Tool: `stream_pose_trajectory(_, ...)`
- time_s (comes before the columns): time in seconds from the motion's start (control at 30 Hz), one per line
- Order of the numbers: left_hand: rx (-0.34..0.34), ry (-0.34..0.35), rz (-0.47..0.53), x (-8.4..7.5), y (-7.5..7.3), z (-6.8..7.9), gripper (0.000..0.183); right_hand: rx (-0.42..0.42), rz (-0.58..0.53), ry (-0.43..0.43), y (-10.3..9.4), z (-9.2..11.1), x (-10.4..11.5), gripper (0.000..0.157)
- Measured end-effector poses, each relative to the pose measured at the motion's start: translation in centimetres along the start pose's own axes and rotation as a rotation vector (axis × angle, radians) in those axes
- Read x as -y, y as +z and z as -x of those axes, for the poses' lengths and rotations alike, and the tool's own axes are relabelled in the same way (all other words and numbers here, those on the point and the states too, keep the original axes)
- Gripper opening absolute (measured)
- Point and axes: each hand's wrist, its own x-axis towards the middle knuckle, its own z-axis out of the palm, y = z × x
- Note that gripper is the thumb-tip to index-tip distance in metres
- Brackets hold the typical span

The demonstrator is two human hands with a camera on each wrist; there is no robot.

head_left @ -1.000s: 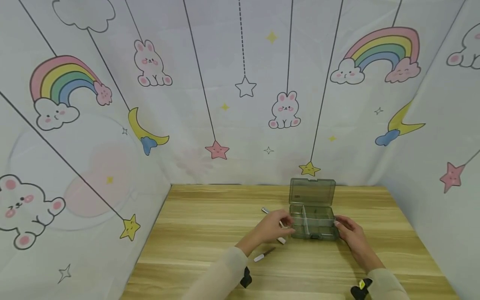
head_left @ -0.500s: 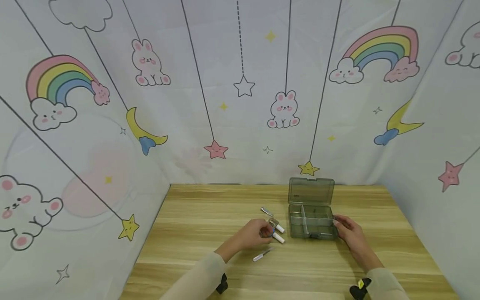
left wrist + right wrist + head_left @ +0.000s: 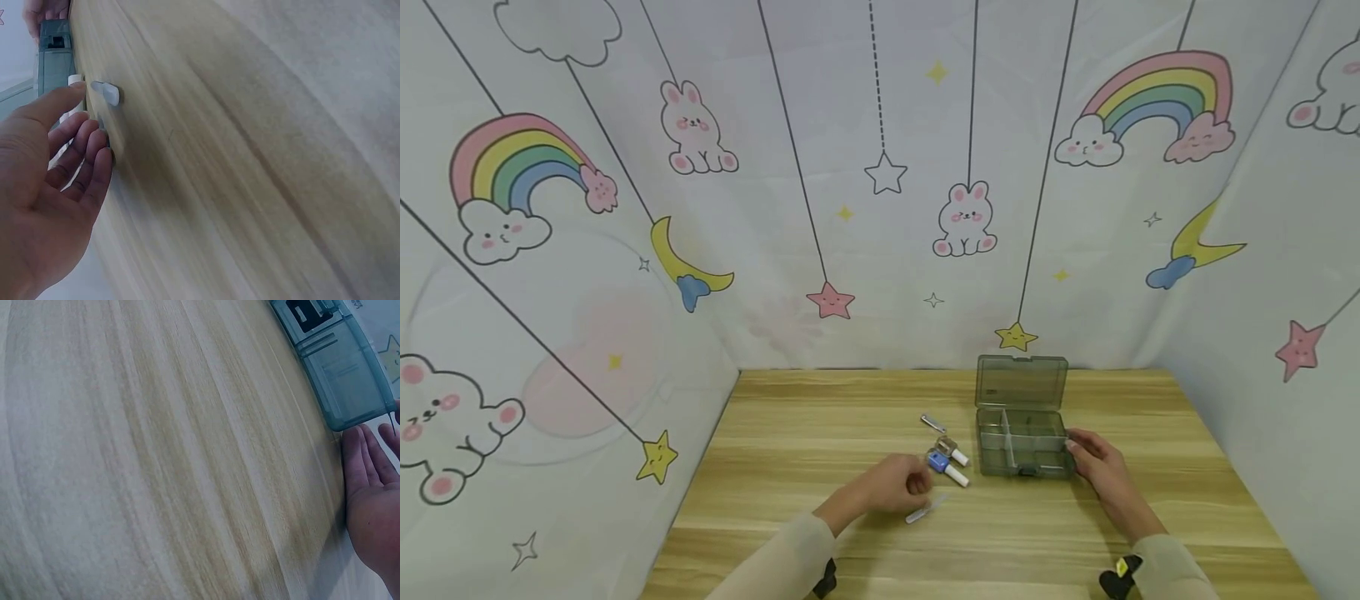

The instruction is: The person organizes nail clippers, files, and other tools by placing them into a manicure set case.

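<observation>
The left hand (image 3: 891,485), fingers loosely curled and gripping nothing, hovers just beside the slim white-handled tool (image 3: 917,515), left and in front of the green translucent plastic box (image 3: 1051,472); a low sweep could displace the tool or the white-capped blue bottle (image 3: 937,462). The right hand (image 3: 1103,467), fingers extended, touches the box's right side; excess sideways pressure could slide the box across the wood-grain desk (image 3: 805,417) into the white-capped brownish see-through bottle (image 3: 946,446) on its left.

Plain cream sleeves, the left sleeve (image 3: 778,554) at lower centre and the right sleeve (image 3: 1172,568) at lower right; bare fingers (image 3: 98,175); black wrist pieces (image 3: 1117,585), the right one bearing a yellow patch (image 3: 1124,568).
</observation>
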Motion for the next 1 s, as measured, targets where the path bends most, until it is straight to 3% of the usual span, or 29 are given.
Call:
stream_pose_trajectory(0.17,0.020,-0.027,0.009,-0.1,0.4,0.3,0.020,-0.004,0.002,0.010,0.1,0.0,0.0,0.068)
stream_pose_trajectory(0.47,0.041,-0.025,-0.115,-0.6,0.8,0.5,0.015,-0.012,-0.001,0.026,0.2,0.0,0.2,0.066)
stream_pose_trajectory(1.0,0.011,0.046,-0.282,-0.5,1.2,0.0,0.008,-0.021,0.010,0.027,0.2,-0.4,-0.1,0.062)
